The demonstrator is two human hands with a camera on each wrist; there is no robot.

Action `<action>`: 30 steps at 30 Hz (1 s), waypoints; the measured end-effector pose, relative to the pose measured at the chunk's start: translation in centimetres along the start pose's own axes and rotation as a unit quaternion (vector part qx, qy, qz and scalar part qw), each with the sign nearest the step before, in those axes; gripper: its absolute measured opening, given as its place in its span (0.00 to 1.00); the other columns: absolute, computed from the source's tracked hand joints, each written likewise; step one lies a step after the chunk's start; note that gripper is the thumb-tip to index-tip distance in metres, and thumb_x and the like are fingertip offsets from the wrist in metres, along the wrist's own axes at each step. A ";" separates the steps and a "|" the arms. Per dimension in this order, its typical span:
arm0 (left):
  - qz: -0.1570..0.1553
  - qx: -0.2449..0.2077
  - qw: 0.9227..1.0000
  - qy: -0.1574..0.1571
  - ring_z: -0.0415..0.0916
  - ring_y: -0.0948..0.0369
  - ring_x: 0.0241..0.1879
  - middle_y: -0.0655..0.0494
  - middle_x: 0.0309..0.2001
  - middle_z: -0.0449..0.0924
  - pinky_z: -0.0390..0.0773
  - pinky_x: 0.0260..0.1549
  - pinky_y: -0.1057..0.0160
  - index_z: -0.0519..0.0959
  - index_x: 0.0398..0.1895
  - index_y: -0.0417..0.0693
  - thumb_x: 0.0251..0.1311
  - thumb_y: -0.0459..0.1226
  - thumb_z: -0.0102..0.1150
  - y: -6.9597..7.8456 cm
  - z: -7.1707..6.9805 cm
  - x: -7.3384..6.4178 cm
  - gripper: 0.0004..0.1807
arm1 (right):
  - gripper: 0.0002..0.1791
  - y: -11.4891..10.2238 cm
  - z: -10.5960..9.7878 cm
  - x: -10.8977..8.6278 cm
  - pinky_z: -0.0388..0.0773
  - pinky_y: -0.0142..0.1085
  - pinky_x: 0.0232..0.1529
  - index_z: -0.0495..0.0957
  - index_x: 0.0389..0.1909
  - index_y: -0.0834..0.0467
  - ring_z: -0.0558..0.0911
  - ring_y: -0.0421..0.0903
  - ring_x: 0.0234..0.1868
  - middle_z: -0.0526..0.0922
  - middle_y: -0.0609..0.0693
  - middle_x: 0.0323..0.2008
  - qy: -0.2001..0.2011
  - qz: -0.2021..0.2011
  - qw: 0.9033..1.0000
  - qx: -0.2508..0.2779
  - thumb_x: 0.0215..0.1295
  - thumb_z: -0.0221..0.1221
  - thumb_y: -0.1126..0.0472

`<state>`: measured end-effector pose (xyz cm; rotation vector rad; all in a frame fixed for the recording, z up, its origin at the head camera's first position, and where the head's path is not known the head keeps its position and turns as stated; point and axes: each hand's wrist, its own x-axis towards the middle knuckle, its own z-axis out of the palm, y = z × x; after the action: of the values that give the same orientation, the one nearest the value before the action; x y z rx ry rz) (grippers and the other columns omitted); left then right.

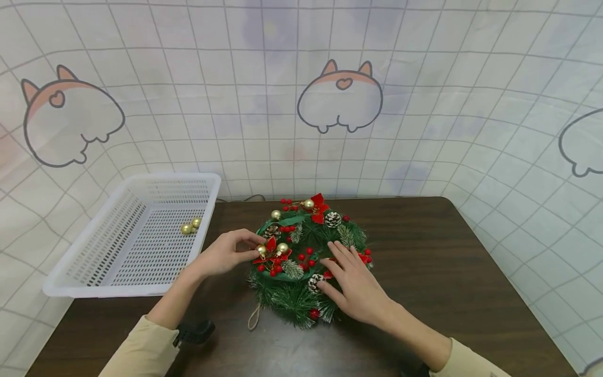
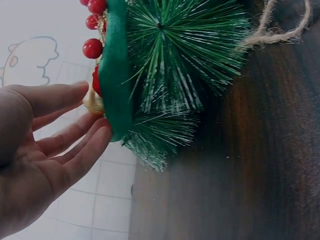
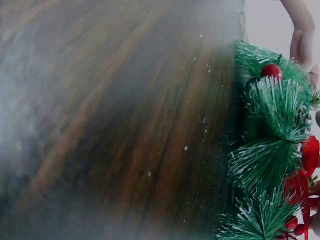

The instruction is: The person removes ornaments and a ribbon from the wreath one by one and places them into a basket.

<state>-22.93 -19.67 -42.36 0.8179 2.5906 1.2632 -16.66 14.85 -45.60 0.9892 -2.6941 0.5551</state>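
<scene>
A green Christmas wreath (image 1: 294, 301) lies on the dark table, dressed with red flowers, red berries (image 2: 92, 48), pinecones (image 1: 332, 219) and gold balls. At its left side my left hand (image 1: 229, 252) pinches a gold ball (image 2: 93, 102) between thumb and fingers, beside a green ribbon (image 2: 116, 65). My right hand (image 1: 355, 285) rests on the wreath's right side with its fingers spread, near a snowy pinecone (image 1: 316, 283) and a red flower (image 3: 297, 186). The right wrist view shows little of that hand, only fingertips at the edge.
A white perforated basket (image 1: 101, 290) stands to the left with several gold balls (image 1: 186, 229) inside. A twine loop (image 1: 254, 318) hangs off the wreath onto the dark wooden table (image 1: 424, 251). Behind is a gridded cloth backdrop (image 1: 264, 152).
</scene>
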 end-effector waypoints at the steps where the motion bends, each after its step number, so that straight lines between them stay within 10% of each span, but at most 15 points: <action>1: 0.002 -0.003 1.000 0.000 0.80 0.54 0.52 0.52 0.53 0.82 0.81 0.49 0.53 0.81 0.59 0.40 0.70 0.34 0.65 -0.1 0.1 0.0 0.17 | 0.31 0.0 0.1 0.0 0.47 0.58 0.76 0.76 0.67 0.61 0.56 0.62 0.78 0.60 0.64 0.76 -0.003 0.010 1.000 -0.008 0.78 0.54 0.41; 30: 0.041 -0.036 0.998 0.032 0.80 0.55 0.49 0.54 0.49 0.83 0.83 0.50 0.53 0.83 0.55 0.38 0.64 0.29 0.69 1.4 0.5 -1.2 0.16 | 0.37 -0.1 0.4 0.0 0.41 0.55 0.78 0.72 0.71 0.62 0.51 0.60 0.80 0.58 0.64 0.77 -0.047 0.052 0.997 -0.036 0.79 0.47 0.36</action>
<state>-21.24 -19.29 -41.71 0.8935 2.5671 1.4180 -16.65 14.66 -45.91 0.8813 -2.8404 0.4384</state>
